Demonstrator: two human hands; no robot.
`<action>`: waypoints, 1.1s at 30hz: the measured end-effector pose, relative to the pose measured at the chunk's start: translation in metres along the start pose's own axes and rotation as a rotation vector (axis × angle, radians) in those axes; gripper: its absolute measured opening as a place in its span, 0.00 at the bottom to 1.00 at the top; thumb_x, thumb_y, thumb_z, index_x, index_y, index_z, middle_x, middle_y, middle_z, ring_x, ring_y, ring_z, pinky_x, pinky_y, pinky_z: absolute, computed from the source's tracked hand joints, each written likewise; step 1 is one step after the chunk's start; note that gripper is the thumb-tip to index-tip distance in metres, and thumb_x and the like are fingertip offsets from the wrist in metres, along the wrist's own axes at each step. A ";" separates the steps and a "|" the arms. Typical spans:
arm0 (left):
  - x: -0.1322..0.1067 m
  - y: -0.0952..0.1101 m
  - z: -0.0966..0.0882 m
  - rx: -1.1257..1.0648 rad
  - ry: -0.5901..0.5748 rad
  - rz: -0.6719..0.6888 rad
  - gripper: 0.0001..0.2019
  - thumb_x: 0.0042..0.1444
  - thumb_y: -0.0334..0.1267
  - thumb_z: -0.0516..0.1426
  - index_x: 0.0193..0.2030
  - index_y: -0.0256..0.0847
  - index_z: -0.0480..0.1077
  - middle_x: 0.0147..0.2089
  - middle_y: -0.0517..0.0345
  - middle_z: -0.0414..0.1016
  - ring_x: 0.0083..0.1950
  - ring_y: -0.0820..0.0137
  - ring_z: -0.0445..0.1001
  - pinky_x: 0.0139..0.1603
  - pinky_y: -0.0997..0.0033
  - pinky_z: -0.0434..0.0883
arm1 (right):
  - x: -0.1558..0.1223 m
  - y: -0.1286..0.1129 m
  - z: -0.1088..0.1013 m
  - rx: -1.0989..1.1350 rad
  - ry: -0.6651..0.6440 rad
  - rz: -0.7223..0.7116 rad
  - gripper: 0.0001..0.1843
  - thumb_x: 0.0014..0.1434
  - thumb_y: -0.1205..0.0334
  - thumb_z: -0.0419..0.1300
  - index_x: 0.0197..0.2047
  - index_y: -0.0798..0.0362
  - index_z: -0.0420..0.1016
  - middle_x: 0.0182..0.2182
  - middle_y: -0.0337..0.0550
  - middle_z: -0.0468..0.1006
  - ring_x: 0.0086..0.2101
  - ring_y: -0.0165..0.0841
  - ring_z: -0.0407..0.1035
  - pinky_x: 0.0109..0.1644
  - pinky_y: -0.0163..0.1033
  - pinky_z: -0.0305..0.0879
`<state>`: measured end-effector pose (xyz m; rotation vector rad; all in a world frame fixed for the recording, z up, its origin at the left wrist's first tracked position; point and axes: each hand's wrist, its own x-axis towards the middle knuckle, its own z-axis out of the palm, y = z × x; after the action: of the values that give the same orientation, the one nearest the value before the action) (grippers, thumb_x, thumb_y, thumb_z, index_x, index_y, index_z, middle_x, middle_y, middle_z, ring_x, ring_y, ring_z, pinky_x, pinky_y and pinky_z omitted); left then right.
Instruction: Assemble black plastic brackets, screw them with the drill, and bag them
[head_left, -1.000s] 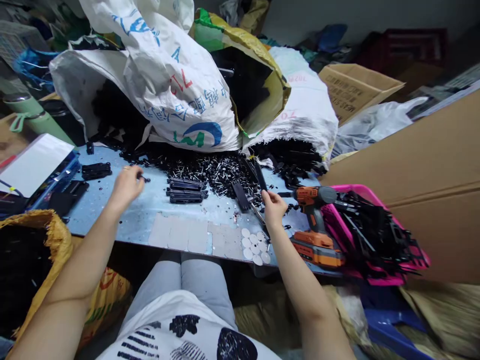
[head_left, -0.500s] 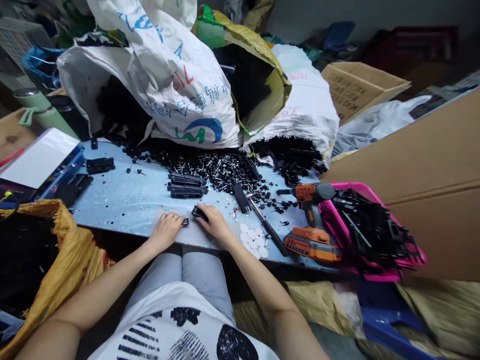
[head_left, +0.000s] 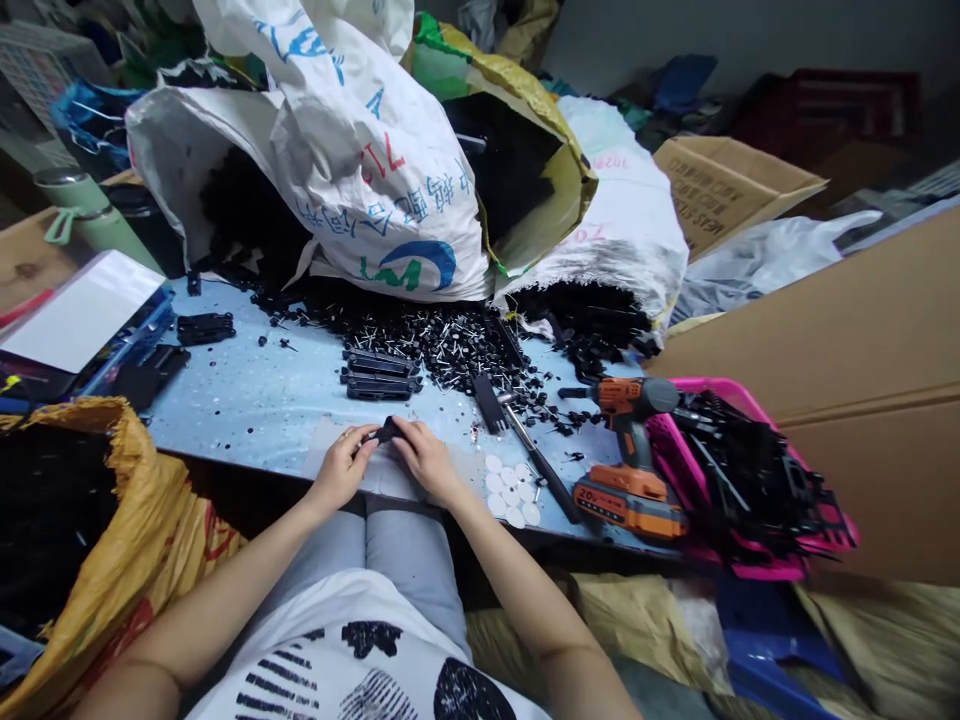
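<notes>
Between my two hands, close to the table's front edge, is a small black plastic part (head_left: 387,432). My left hand (head_left: 344,467) grips its left end, and the fingers of my right hand (head_left: 424,458) are closed around its right end. The fingers hide much of its shape. Just beyond lie stacked black plastic strips (head_left: 381,375). Farther back spreads a heap of small black pieces with metal pins (head_left: 457,345). Right of my right hand are a flat black piece (head_left: 490,403), a hammer (head_left: 541,462) and several white round discs (head_left: 513,490).
An orange cordless drill (head_left: 630,460) stands at the right, beside a pink basket (head_left: 750,400) of black parts. Large woven sacks (head_left: 375,190) spill black pieces along the back. An orange-yellow sack (head_left: 150,500) is at the left, a cardboard box (head_left: 731,190) behind right.
My hands have come together. Each held a black piece apart from the other; now both hold black plastic at one spot. The view has shifted slightly.
</notes>
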<state>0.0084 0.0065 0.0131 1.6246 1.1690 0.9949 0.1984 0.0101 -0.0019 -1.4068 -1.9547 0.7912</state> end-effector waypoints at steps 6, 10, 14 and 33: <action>0.006 0.020 0.001 0.092 0.054 0.053 0.19 0.61 0.42 0.51 0.58 0.41 0.66 0.38 0.54 0.70 0.34 0.72 0.71 0.37 0.71 0.71 | 0.007 -0.014 -0.003 0.562 -0.046 0.068 0.30 0.63 0.47 0.50 0.66 0.42 0.54 0.40 0.43 0.73 0.24 0.27 0.67 0.27 0.37 0.70; 0.004 0.028 -0.003 0.255 0.044 0.155 0.18 0.62 0.41 0.50 0.57 0.43 0.68 0.36 0.54 0.69 0.38 0.69 0.71 0.42 0.68 0.70 | 0.005 -0.019 -0.024 0.361 -0.057 -0.094 0.28 0.61 0.50 0.55 0.63 0.43 0.61 0.43 0.45 0.71 0.29 0.28 0.67 0.35 0.39 0.71; 0.000 0.032 0.012 0.251 0.196 0.237 0.17 0.64 0.39 0.48 0.57 0.43 0.67 0.38 0.52 0.69 0.41 0.69 0.71 0.44 0.68 0.70 | 0.003 -0.027 -0.018 0.302 0.047 -0.132 0.28 0.61 0.50 0.54 0.64 0.43 0.59 0.41 0.45 0.71 0.35 0.33 0.68 0.40 0.42 0.71; 0.005 -0.007 0.030 0.497 0.265 0.076 0.25 0.60 0.37 0.51 0.64 0.39 0.54 0.53 0.40 0.67 0.52 0.57 0.71 0.47 0.54 0.71 | 0.069 0.047 -0.075 -0.250 0.271 0.026 0.24 0.64 0.51 0.48 0.61 0.47 0.63 0.53 0.50 0.68 0.53 0.41 0.60 0.57 0.48 0.58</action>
<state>0.0355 0.0063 -0.0014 1.9739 1.6423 1.0459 0.2658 0.0979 0.0194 -1.5940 -1.8721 0.3505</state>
